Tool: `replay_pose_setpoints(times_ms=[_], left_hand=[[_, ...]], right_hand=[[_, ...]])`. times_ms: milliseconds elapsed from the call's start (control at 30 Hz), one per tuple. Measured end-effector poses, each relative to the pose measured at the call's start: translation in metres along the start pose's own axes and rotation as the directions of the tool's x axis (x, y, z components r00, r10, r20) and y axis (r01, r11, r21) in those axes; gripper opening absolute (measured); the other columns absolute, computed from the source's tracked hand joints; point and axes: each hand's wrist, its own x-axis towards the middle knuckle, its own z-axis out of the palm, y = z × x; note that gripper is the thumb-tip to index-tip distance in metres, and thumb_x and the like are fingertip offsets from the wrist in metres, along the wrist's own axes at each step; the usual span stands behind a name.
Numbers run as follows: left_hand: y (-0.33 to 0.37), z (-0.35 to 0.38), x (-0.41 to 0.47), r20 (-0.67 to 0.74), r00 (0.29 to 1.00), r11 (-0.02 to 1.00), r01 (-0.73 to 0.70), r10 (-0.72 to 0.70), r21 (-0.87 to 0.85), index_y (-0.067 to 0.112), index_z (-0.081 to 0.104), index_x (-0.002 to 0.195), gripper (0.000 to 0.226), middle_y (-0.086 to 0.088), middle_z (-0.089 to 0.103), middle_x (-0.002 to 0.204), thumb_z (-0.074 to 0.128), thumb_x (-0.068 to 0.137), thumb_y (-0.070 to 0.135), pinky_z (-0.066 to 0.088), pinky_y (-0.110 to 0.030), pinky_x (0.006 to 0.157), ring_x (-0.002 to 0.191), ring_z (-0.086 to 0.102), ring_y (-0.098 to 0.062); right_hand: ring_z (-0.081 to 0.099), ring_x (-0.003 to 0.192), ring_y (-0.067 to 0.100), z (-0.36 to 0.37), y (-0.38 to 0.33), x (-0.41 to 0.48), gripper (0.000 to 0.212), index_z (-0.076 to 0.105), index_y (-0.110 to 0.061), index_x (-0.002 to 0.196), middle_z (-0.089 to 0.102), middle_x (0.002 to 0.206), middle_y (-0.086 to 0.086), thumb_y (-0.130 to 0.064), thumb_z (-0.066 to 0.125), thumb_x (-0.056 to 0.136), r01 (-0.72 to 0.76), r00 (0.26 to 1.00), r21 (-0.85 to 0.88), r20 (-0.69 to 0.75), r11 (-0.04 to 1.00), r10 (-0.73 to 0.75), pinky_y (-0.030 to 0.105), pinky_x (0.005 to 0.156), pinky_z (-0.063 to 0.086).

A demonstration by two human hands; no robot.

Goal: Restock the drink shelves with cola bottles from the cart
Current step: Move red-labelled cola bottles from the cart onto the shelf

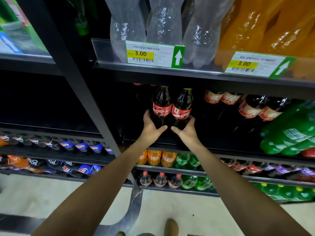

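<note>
At mid shelf (221,145), both hands were engaged.
Left hand (150,126) gripped left cola bottle (161,106), right hand (185,129) gripped right cola bottle (182,108); bottles upright, touching, directly beyond curled fingers.

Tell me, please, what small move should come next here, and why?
Probably ease both down onto the shelf and let go: the left hand grips the left cola bottle, the right hand the right cola bottle, upright side by side inside the bay, left of the stocked cola row.

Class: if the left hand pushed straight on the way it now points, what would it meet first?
The left hand would meet the cola bottle it grips. Behind that bottle the shelf looks dark and free, though depth is unclear.
</note>
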Motion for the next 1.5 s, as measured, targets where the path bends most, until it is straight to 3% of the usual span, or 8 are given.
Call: replay_pose_setpoints(times_ms=[167,267,433,500,667,900,1167,1500], left_hand=[[-0.028,0.012,0.006,-0.106,0.994,0.994,0.047,-0.036,0.102,0.003,0.022,0.14,0.068,-0.012,0.039,0.142,0.067,0.09,0.015,0.034,-0.022,0.098,0.132,0.039,-0.024],[-0.034,0.017,0.016,-0.178,0.984,0.989,0.037,-0.012,0.141,0.005,0.031,0.135,0.06,-0.012,0.048,0.134,0.067,0.09,0.023,0.039,-0.026,0.092,0.124,0.047,-0.025],[-0.027,0.025,0.05,-0.192,0.981,0.979,0.048,-0.009,0.199,0.008,0.033,0.134,0.057,-0.015,0.055,0.125,0.065,0.091,0.027,0.05,-0.041,0.091,0.113,0.057,-0.029],[-0.025,0.03,0.062,-0.21,0.978,0.973,0.057,-0.008,0.225,0.011,0.035,0.133,0.056,-0.014,0.056,0.124,0.065,0.091,0.031,0.049,-0.044,0.092,0.112,0.057,-0.029],[-0.026,0.049,0.08,-0.315,0.949,0.98,0.08,-0.019,0.18,0.02,0.039,0.135,0.055,-0.005,0.052,0.123,0.064,0.09,0.037,0.034,-0.027,0.092,0.113,0.049,-0.022],[-0.027,0.061,0.1,-0.425,0.904,0.974,0.055,0.045,0.221,0.019,0.045,0.131,0.053,0.001,0.051,0.13,0.067,0.087,0.04,0.027,-0.028,0.094,0.116,0.053,-0.017],[-0.022,0.067,0.118,-0.49,0.872,0.967,0.123,0.002,0.222,0.022,0.047,0.13,0.055,0.002,0.055,0.124,0.066,0.085,0.047,0.026,-0.028,0.092,0.113,0.054,-0.015],[-0.026,0.073,0.122,-0.566,0.823,0.952,0.127,0.055,0.278,0.02,0.051,0.131,0.056,0.002,0.058,0.124,0.063,0.086,0.05,0.031,-0.03,0.094,0.112,0.055,-0.015]], right_hand=[[0.048,0.115,0.013,0.011,0.018,0.001,0.066,0.035,-0.012,0.138,0.051,0.123,-0.004,-0.015,0.073,0.085,0.016,0.998,-0.055,-0.061,0.998,-0.019,0.024,0.094,0.038],[0.049,0.118,0.014,0.016,0.015,0.014,0.065,0.034,-0.011,0.138,0.051,0.127,-0.002,-0.016,0.072,0.086,0.028,0.994,-0.051,-0.105,0.998,-0.033,0.024,0.096,0.039],[0.046,0.129,0.022,0.018,0.01,0.045,0.064,0.032,-0.008,0.138,0.049,0.139,0.009,-0.014,0.07,0.087,0.038,0.986,-0.024,-0.164,0.999,-0.041,0.039,0.109,0.039],[0.046,0.129,0.022,0.016,0.01,0.058,0.063,0.032,-0.008,0.138,0.048,0.139,0.009,-0.015,0.069,0.088,0.039,0.983,-0.038,-0.18,0.999,-0.045,0.039,0.109,0.039],[0.045,0.131,0.021,0.014,0.014,0.078,0.065,0.031,-0.011,0.141,0.048,0.14,0.007,-0.02,0.069,0.089,0.035,0.969,-0.062,-0.241,0.997,-0.049,0.04,0.11,0.039],[0.041,0.135,0.02,0.019,0.02,0.095,0.071,0.029,-0.012,0.146,0.044,0.145,0.005,-0.025,0.069,0.089,0.074,0.943,-0.083,-0.318,0.994,-0.097,0.032,0.11,0.036],[0.042,0.131,0.027,0.023,0.024,0.113,0.077,0.026,-0.009,0.149,0.032,0.148,0.012,-0.039,0.065,0.09,0.078,0.916,-0.247,-0.364,0.966,-0.167,0.023,0.086,0.037],[0.045,0.129,0.027,0.024,0.023,0.127,0.077,0.029,-0.011,0.149,0.037,0.147,0.012,-0.043,0.064,0.089,0.059,0.899,-0.307,-0.398,0.95,-0.184,0.029,0.087,0.043]])
